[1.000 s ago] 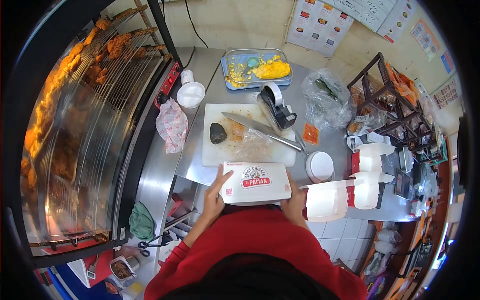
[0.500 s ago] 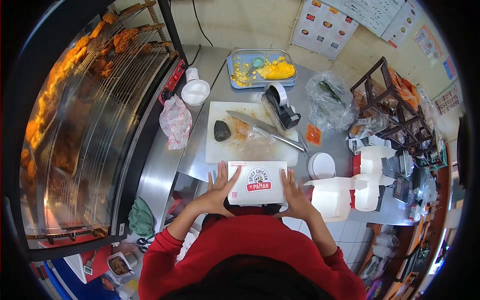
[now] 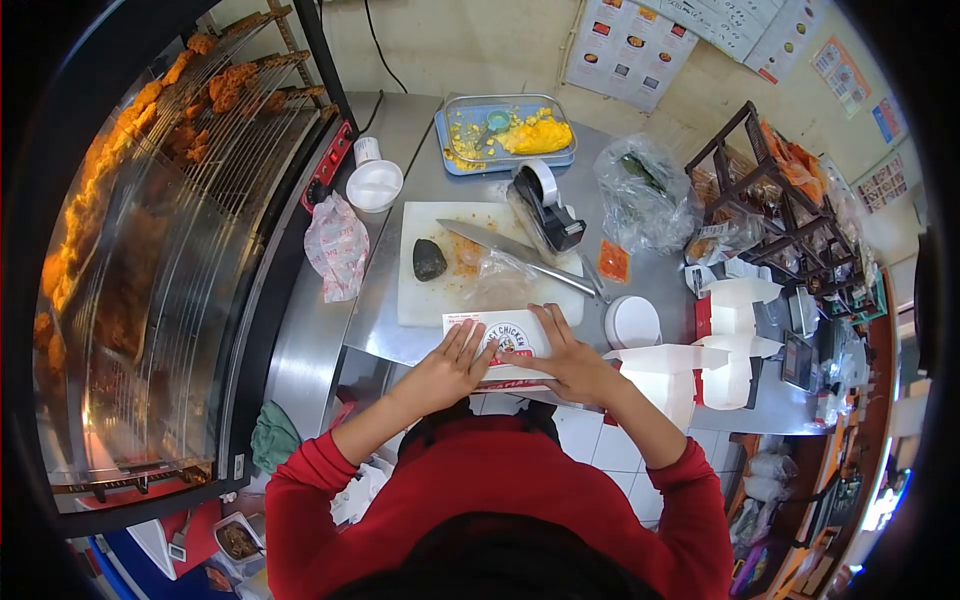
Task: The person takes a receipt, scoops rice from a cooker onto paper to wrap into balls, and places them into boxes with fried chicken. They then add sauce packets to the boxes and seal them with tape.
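Note:
A closed white takeaway box (image 3: 508, 323) with a red and black chicken logo lies at the front edge of the counter, close to my body. My left hand (image 3: 461, 362) rests on the left part of its lid, fingers stretched out. From the other side my right hand (image 3: 568, 360) lies over the right part, fingers spread and thumb reaching toward the logo. The box's red front side shows below my hands. Just beyond it, a white cutting board (image 3: 425, 300) carries a large knife (image 3: 500, 244), a dark lump (image 3: 429, 260) and a crumpled clear plastic bag (image 3: 500, 283).
A tape dispenser (image 3: 550, 210) stands at the board's back right. Farther back is a tray of yellow food (image 3: 535, 135). Open white boxes (image 3: 655, 380) and a round white tub (image 3: 632, 323) sit right. A glass cabinet of fried chicken (image 3: 150, 300) fills the left.
Both hands have moved inward from the box's sides onto its lid. The box's red front side has come into view, and the whole view has shifted slightly.

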Available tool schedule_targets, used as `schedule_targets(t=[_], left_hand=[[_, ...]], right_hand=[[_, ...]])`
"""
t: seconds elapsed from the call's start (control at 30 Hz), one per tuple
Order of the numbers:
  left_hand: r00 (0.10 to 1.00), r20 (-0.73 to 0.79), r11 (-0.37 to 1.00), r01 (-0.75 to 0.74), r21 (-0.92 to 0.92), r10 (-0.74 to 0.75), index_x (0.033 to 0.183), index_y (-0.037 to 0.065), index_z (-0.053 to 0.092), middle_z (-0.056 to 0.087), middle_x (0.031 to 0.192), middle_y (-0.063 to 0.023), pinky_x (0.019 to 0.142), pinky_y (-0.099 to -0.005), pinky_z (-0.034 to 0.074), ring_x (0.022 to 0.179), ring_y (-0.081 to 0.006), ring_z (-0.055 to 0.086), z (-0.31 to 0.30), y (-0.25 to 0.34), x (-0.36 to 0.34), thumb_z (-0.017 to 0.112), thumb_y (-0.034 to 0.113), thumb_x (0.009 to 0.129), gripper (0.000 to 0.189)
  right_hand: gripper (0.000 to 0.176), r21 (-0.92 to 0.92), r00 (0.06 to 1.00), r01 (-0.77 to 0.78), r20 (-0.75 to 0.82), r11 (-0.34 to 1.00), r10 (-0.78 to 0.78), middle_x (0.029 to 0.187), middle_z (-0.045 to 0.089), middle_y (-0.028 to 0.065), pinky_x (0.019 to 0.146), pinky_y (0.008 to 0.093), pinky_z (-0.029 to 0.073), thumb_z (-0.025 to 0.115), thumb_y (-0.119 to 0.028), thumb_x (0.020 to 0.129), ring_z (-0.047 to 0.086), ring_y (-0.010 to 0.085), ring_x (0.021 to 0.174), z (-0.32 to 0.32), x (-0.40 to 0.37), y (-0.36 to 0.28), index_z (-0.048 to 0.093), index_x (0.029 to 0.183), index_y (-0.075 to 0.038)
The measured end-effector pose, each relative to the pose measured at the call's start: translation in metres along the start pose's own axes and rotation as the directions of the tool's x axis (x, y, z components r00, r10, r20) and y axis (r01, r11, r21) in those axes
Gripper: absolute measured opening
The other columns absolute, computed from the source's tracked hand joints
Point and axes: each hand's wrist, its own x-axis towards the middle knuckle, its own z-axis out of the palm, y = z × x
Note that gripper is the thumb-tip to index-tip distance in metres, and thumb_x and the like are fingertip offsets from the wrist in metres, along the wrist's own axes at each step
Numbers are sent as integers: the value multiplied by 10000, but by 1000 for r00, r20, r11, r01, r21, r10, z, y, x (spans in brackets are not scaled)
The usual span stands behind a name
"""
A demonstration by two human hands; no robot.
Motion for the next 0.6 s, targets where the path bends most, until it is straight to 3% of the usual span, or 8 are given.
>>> schedule_targets(t=[0.17, 0.2, 0.3, 0.33, 0.4, 0.47, 0.53, 0.6], left_hand=[[998, 59, 921, 23, -389, 0, 1361, -50, 312, 264, 1440, -239, 1111, -464, 182, 1366, -359, 213, -36, 5, 4, 521, 320, 855, 661], [996, 75, 894, 71, -441, -42, 1377, -42, 285, 257, 1463, -180, 1125, -458, 120, 1382, -322, 185, -37, 8, 2, 506, 383, 870, 697], [991, 103, 876, 121, -466, -82, 1393, -42, 243, 217, 1482, -170, 1125, -459, 108, 1393, -300, 157, -49, 12, 2, 501, 428, 879, 743], [992, 33, 835, 118, -537, -119, 1356, 2, 355, 343, 1419, -168, 1113, -471, 121, 1354, -291, 261, -46, 12, 3, 557, 418, 860, 678], [978, -16, 807, 161, -568, -207, 1304, 36, 440, 465, 1288, -158, 1078, -463, 204, 1265, -298, 372, -45, -7, 27, 593, 375, 840, 594], [918, -120, 704, 200, -682, -377, 1211, 55, 533, 560, 1117, -141, 998, -446, 316, 1123, -310, 481, -43, -31, 70, 631, 320, 813, 489], [839, -210, 627, 186, -756, -502, 1125, 42, 591, 590, 998, -139, 879, -418, 425, 996, -315, 548, -21, -52, 135, 662, 283, 776, 430], [832, -217, 672, 229, -704, -510, 1055, 21, 618, 585, 995, -161, 782, -407, 482, 934, -313, 583, 22, -61, 182, 692, 298, 734, 430]], right_hand=[[584, -210, 995, 38, 95, 977, -18, 1506, 63, 193, 1013, 651, 231, 589, -440, 825, 54, 459, 1370, -8, -3, -11, 374, 1366, -393], [607, -140, 995, 69, 76, 988, -59, 1510, 23, 202, 1006, 706, 97, 529, -541, 835, 11, 436, 1381, -7, -3, -10, 354, 1386, -358], [611, 43, 980, 160, 117, 986, -164, 1499, 131, 203, 1038, 670, 71, 528, -594, 808, 74, 371, 1397, -27, 0, -2, 435, 1347, -323], [496, 40, 974, 212, 77, 976, -215, 1455, 275, 203, 1031, 559, 278, 592, -498, 809, 343, 348, 1312, -40, 3, 11, 579, 1218, -217], [319, 234, 903, -412, 238, 881, 359, 1329, 455, 183, 935, 429, 407, 582, -356, 837, 486, 315, 1172, -47, 22, 67, 645, 1082, -163], [332, 581, 799, -391, -171, 714, 577, 1222, 516, 199, 774, 388, 478, 583, -335, 834, 547, 322, 1047, -60, 50, 114, 617, 1087, -123], [321, 570, 678, -413, -328, 710, 658, 1152, 542, 181, 737, 414, 504, 584, -305, 837, 541, 319, 1050, -39, 83, 168, 594, 1085, -101], [217, 860, 694, -461, 196, 219, 693, 1058, 571, 141, 718, 409, 525, 591, -225, 839, 576, 260, 853, -53, 93, 176, 605, 1008, -89]])
